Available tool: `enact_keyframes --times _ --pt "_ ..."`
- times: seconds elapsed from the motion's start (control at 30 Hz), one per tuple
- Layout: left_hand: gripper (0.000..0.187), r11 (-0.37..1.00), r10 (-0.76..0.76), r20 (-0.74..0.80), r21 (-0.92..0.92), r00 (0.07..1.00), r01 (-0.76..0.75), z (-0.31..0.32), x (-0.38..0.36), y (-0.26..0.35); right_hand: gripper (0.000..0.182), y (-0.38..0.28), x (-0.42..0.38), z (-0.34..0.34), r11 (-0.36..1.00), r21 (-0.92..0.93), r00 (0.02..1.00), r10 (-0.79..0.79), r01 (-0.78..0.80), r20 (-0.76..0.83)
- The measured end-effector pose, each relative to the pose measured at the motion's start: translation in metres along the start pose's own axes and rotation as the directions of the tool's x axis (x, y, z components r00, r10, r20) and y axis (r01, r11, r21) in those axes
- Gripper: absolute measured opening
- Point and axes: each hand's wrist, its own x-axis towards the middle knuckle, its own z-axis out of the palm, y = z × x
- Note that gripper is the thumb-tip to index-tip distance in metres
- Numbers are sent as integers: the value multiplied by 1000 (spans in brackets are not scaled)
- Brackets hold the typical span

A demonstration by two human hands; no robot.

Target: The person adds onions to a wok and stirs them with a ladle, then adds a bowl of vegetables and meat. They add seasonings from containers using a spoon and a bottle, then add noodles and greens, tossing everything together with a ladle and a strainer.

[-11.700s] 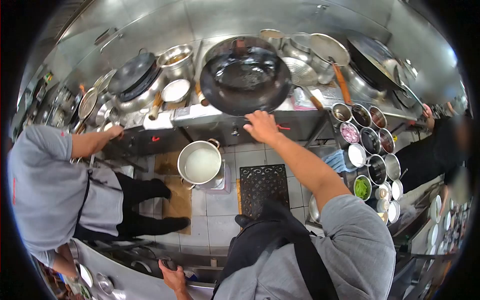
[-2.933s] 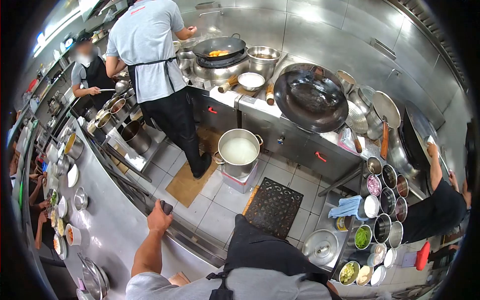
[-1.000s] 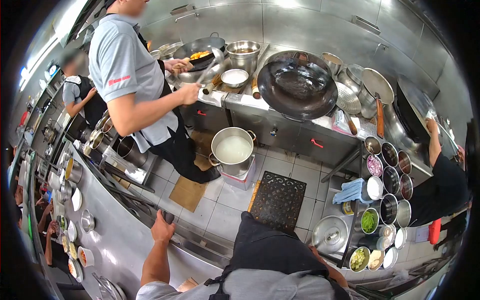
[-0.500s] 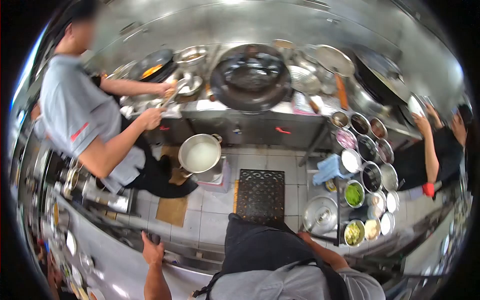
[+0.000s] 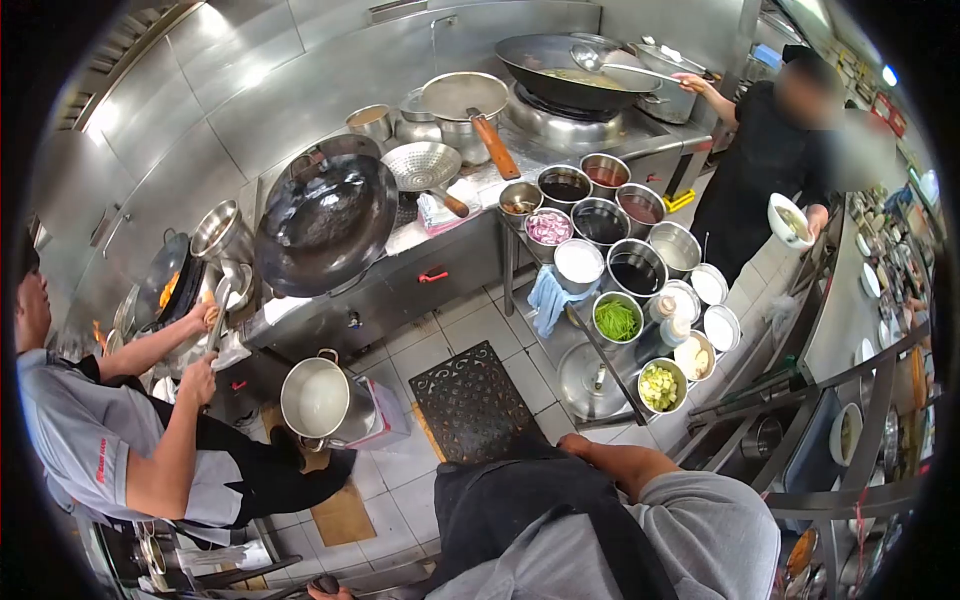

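My left hand (image 5: 330,592) shows only in part at the bottom edge. Its fingers curl around something small and dark that I cannot make out. My right hand (image 5: 574,446) rests against the front of my black apron (image 5: 520,515), its fingers mostly hidden. Ahead of me on the tiled floor lies a black perforated mat (image 5: 475,400). To my right stands a rack of metal pots, with shredded greens (image 5: 617,317), chopped yellow-green pieces (image 5: 660,387) and sliced purple onion (image 5: 549,228) in the nearer ones.
A large wok (image 5: 325,225) tilts on the stove. At left, a person in grey (image 5: 80,430) grips long-handled utensils; a pot of whitish liquid (image 5: 316,398) stands beside them. At right, a person in black (image 5: 765,140) holds a ladle (image 5: 625,68) and a white bowl (image 5: 789,222).
My view has swung to the right, so my left hand now sits at the bottom edge. The person in black now shows fully, ladle over a wok and bowl lowered.
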Motion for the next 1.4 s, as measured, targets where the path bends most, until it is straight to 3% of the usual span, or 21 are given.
enact_keyframes --times 0.1,0.2,0.3,0.4,0.6,0.7,0.8,0.9,1.0,1.07,1.13,1.2,1.4 --pt "76 998 39 8 -42 999 -38 -8 -6 7 43 -5 -2 0 965 168 979 205 -203 10" --pt "73 999 29 -1 -46 1000 -29 -5 -5 3 45 -9 2 -6 958 106 961 255 -266 107" --pt "72 1000 -1 -6 -16 1000 1 -7 -8 9 45 -13 -3 -9 961 95 964 253 -261 84" --pt "71 993 -21 19 -119 1000 23 -5 -7 5 44 -17 -9 -15 950 148 961 263 -274 85" --pt "70 995 88 -61 -50 994 -91 -3 -6 0 40 7 7 5 978 92 980 177 -185 90" --pt "70 998 62 -52 -7 997 -63 0 -1 0 40 24 11 16 997 -3 997 -76 76 -5" --pt "70 998 56 -93 11 994 -55 2 -1 0 43 27 10 17 979 198 998 51 -55 28" --pt "68 999 22 -101 32 995 -19 5 1 -2 45 -10 -7 -11 918 216 942 314 -332 114" --pt "67 999 45 -71 -24 996 -46 -2 -3 2 48 -18 -11 -19 899 222 925 355 -377 133" --pt "65 998 41 -63 -51 997 -44 -8 -9 9 49 -16 -14 -22 965 113 969 224 -235 106" --pt "65 997 27 -63 -70 998 -31 -11 -11 13 49 -15 -13 -21 975 86 975 195 -205 107" --pt "65 997 1 -73 -80 997 -7 -10 -11 14 49 -19 -10 -22 946 144 953 275 -292 127" --pt "71 999 -41 -52 -25 998 40 3 4 -2 46 -27 -17 -28 904 258 939 321 -342 120"
